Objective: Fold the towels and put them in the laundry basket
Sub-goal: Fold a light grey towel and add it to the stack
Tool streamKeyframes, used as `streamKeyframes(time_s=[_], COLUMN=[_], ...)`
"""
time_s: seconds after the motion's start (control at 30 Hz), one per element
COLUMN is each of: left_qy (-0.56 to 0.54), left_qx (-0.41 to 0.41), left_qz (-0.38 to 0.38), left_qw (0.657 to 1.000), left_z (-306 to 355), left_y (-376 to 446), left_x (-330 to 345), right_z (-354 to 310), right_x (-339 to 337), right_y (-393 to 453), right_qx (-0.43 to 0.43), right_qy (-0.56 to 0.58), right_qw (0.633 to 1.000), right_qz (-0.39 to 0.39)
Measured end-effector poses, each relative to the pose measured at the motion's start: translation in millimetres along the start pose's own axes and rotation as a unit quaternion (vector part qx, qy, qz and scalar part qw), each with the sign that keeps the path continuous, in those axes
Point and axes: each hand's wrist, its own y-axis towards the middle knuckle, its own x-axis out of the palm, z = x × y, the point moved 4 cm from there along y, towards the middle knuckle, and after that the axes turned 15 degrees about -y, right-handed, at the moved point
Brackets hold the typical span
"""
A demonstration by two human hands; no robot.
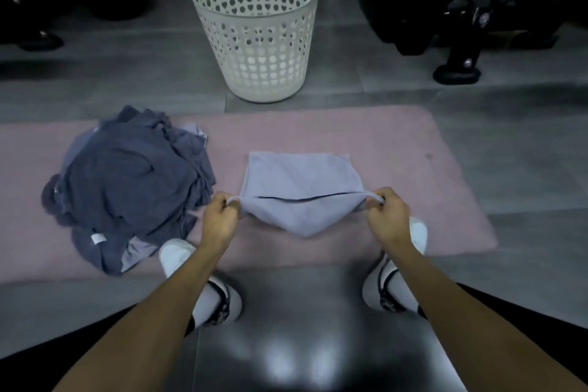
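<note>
While both hands hold the light purple towel, the job is to fold it neatly. The left hand pinches the near left corner. The right hand pinches the near right corner. The hands are well apart, so the near edge is pulled tight between them and lifted a little off the pink mat. The far part of the towel lies flat near the middle of the mat.

To do this step well, I think both corners should go up and over together, at the same speed, to meet the far corners. The edges should line up. Then a flat hand can smooth out the bumps. The middle of the near edge sags down to a point, so a little more pull may help keep it straight.

A pile of dark blue towels sits on the left part of the mat, just beside the left hand. They look crumpled and not yet folded. The white laundry basket stands on the grey floor past the far edge of the mat. I cannot see any towel in it. Nothing stands between the towel and the basket. Two white shoes rest at the near edge of the mat, close to the towel. Dark machines stand far back on the right.
</note>
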Motion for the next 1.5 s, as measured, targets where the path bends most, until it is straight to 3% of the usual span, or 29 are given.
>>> streamKeyframes(time_s=[0.2,0.3,0.4,0.47,0.57,0.7,0.93,1.07,1.2,1.27,1.33,1.43,1.5], left_qy=[0.019,0.028,0.123,0.177,0.204,0.202,0.243,0.276,0.294,0.347,0.427,0.538,0.575], left_qx=[-0.042,-0.111,-0.155,-0.138,-0.095,-0.058,-0.017,0.046,0.059,0.061,0.077,0.059,0.027], left_qz=[0.009,0.022,-0.007,-0.018,-0.023,-0.1,-0.225,-0.263,-0.282,-0.296,-0.338,-0.376,-0.384], left_qw=[0.999,0.993,0.98,0.974,0.974,0.973,0.943,0.924,0.911,0.888,0.835,0.752,0.722], left_z=[-31,-56,-65,-69,-65,-52,-36,-24,-35,-46,-56,-75,-90], left_y=[-45,-49,-61,-63,-55,-32,19,64,119,147,166,181,182], left_x=[-14,-27,-30,-28,-14,28,115,166,215,236,256,271,273], right_z=[34,56,75,81,79,68,42,32,41,52,61,70,74], right_x=[8,18,32,44,51,54,32,31,53,69,87,119,140], right_y=[-51,-66,-70,-69,-60,-33,59,128,183,203,221,246,263], right_qx=[-0.016,0.0,0.013,0.009,0.016,0.023,-0.028,-0.08,-0.156,-0.169,-0.169,-0.14,-0.111], right_qy=[-0.048,-0.113,-0.223,-0.263,-0.246,-0.182,-0.183,-0.256,-0.35,-0.37,-0.366,-0.327,-0.288], right_qw=[0.999,0.991,0.962,0.939,0.943,0.954,0.952,0.929,0.877,0.86,0.858,0.88,0.905], right_qz=[-0.022,-0.067,-0.16,-0.219,-0.223,-0.235,-0.243,-0.254,-0.291,-0.309,-0.318,-0.313,-0.293])
